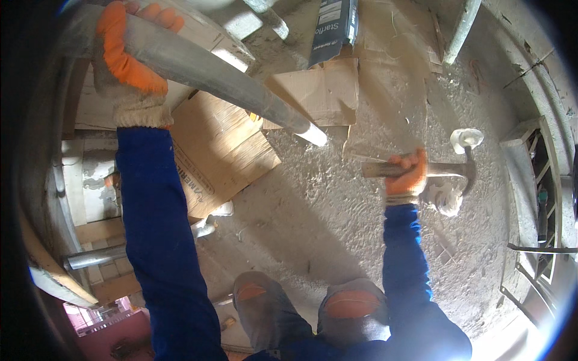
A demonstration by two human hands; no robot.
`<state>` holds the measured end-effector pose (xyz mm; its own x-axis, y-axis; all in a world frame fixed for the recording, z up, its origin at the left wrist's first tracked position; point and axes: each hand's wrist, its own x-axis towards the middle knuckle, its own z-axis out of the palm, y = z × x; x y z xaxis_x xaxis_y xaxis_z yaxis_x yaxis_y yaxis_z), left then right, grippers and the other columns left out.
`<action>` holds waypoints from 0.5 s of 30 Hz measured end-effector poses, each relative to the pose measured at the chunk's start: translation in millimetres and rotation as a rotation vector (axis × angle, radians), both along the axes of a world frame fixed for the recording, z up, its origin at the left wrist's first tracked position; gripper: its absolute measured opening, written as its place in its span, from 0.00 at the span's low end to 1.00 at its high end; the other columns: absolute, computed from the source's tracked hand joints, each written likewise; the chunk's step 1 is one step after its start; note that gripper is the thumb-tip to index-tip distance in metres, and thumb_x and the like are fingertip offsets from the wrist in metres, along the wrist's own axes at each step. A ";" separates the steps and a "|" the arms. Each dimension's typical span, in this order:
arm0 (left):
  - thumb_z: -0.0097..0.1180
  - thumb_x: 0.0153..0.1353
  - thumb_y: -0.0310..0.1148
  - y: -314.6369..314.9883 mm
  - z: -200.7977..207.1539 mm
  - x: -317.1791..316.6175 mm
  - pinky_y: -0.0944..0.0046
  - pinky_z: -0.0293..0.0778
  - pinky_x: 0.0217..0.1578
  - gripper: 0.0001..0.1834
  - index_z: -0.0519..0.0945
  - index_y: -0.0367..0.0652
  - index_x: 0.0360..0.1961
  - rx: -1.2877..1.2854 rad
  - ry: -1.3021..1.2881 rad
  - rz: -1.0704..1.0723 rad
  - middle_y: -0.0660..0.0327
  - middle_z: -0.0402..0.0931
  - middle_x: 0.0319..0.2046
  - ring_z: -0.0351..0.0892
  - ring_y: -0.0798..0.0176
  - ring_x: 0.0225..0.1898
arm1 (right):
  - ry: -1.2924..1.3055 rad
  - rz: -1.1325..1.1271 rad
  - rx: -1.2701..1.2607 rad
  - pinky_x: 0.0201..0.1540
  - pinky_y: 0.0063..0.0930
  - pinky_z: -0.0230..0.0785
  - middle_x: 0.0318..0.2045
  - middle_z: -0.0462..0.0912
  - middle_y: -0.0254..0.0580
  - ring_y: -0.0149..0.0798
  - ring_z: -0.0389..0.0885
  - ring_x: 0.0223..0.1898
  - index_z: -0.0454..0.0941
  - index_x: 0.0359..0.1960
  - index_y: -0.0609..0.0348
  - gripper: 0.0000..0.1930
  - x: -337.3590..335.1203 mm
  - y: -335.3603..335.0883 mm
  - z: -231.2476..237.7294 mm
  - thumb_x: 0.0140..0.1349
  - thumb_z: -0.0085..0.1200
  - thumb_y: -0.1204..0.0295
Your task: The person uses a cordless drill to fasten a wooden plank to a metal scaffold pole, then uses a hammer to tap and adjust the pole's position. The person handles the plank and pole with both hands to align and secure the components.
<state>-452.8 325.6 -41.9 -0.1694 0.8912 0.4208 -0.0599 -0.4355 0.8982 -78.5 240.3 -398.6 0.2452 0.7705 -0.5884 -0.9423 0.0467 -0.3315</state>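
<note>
My left hand (129, 57), in an orange-coated work glove with a pale knit cuff, is wrapped round a long grey metal pole (223, 71) at the upper left. The pole slants down to the right, and its brightly lit lower end is over the rough floor. On the right, my right hand (409, 174), in the same kind of glove, grips a claw hammer (445, 169) by its wooden handle. The hammer is held level, its head to the right, apart from the pole. Below the hammer head is a crumpled whitish piece (447, 201); another pale lump (466, 139) shows above it.
Printed cardboard (220, 153) lies beside my left sleeve, with more cardboard (319, 93) ahead. A dark box or bag (335, 30) is at the far side. Another pole (462, 33) stands at the upper right. A metal lattice frame (545, 204) with dark bars lines the right edge.
</note>
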 end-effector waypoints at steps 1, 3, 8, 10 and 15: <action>0.61 0.62 0.49 -0.8 -0.5 0.2 0.42 0.78 0.50 0.24 0.75 0.40 0.48 -0.009 -0.013 -0.030 0.51 0.78 0.41 0.79 0.52 0.42 | 0.015 0.133 -0.030 0.28 0.30 0.70 0.18 0.61 0.24 0.26 0.62 0.18 0.73 0.45 0.52 0.11 -18.7 -5.6 -0.1 0.69 0.52 0.61; 0.60 0.63 0.49 -2.4 -2.1 5.1 0.43 0.79 0.49 0.23 0.75 0.40 0.48 -0.019 -0.029 -0.068 0.51 0.78 0.41 0.80 0.53 0.41 | -0.005 0.664 -0.117 0.24 0.34 0.67 0.15 0.61 0.26 0.30 0.62 0.16 0.64 0.27 0.48 0.13 -62.7 -38.9 -6.2 0.68 0.54 0.65; 0.59 0.63 0.50 -6.2 -11.8 32.2 0.49 0.82 0.45 0.24 0.76 0.40 0.48 0.080 0.102 0.132 0.53 0.80 0.41 0.82 0.55 0.40 | -0.019 1.084 -0.156 0.20 0.33 0.66 0.20 0.66 0.29 0.29 0.65 0.16 0.72 0.45 0.57 0.11 -46.9 -93.3 -32.1 0.67 0.55 0.66; 0.52 0.68 0.56 -8.1 -15.0 40.2 0.53 0.84 0.40 0.28 0.76 0.40 0.49 0.023 -0.120 0.053 0.52 0.82 0.39 0.84 0.52 0.40 | -0.101 1.158 -0.155 0.20 0.32 0.66 0.20 0.67 0.29 0.29 0.66 0.16 0.72 0.44 0.57 0.10 -15.4 -110.9 -29.7 0.66 0.56 0.68; 0.61 0.65 0.47 -8.6 -18.7 46.8 0.54 0.81 0.32 0.19 0.77 0.43 0.46 0.152 -0.087 -0.110 0.56 0.79 0.32 0.81 0.55 0.30 | -0.423 1.562 -0.283 0.19 0.32 0.68 0.21 0.68 0.28 0.27 0.67 0.18 0.73 0.43 0.54 0.10 16.8 -168.7 -10.0 0.64 0.57 0.67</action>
